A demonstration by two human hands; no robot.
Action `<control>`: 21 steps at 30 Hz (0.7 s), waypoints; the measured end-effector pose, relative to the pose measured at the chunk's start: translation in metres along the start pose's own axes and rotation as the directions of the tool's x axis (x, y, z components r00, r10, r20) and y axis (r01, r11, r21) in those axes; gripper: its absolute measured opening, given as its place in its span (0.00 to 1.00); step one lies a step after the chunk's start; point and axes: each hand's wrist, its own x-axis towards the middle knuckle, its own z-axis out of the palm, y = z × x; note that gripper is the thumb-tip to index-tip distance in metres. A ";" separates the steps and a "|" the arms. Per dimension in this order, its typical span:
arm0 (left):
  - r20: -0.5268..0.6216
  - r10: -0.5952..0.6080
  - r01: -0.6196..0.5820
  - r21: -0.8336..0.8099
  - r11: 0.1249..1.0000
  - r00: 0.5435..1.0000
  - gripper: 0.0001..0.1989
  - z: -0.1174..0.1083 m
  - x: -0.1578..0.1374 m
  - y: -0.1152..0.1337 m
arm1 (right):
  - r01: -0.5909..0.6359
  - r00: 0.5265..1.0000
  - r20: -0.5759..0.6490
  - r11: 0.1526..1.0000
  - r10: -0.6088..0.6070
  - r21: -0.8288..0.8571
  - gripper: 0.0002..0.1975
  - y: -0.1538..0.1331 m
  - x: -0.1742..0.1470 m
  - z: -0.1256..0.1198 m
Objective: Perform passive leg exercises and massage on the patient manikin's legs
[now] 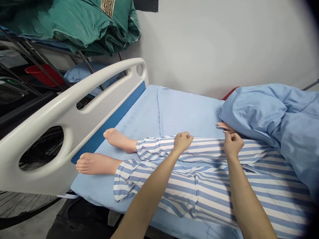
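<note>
A life-size manikin lies on the bed in blue-and-white striped trousers point(211, 192), its bare feet point(98, 163) toward the footboard. My left hand point(183, 141) is closed at the far trouser leg, around the knee or shin. Further right, my right hand point(233, 143) is also closed, thumb against the fingers, over the thigh of the same leg. Whatever either hand may pinch is hidden beneath the fingers. Just beyond my right hand, the manikin's hand point(224, 126) sticks out from under a bunched light-blue quilt point(259, 106).
A white footboard point(104, 86) with a blue stripe bounds the bed's left end. Light-blue sheet point(184, 109) covers the mattress up to the grey wall point(224, 43). Behind the footboard stands a rack with folded green covers point(82, 23) and a red basin point(45, 74).
</note>
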 end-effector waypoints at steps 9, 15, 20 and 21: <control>0.096 0.047 -0.037 -0.105 0.994 0.994 0.15 -0.019 -0.001 -0.003 | -0.024 0.997 -0.077 0.999 0.027 0.045 0.17 -0.003 -0.004 0.003; 0.151 0.094 -0.050 -0.268 0.962 0.984 0.15 -0.005 0.005 0.012 | -0.021 0.995 -0.098 0.997 0.028 0.068 0.17 -0.003 -0.005 0.006; 0.052 0.086 -0.080 -0.112 0.990 0.995 0.06 0.009 0.000 0.006 | -0.065 0.984 -0.154 0.984 0.091 0.166 0.17 -0.003 0.003 -0.003; 0.050 0.084 -0.079 -0.097 0.992 0.995 0.06 0.009 -0.001 0.004 | -0.060 0.971 -0.215 0.979 0.102 0.193 0.16 -0.001 0.006 -0.006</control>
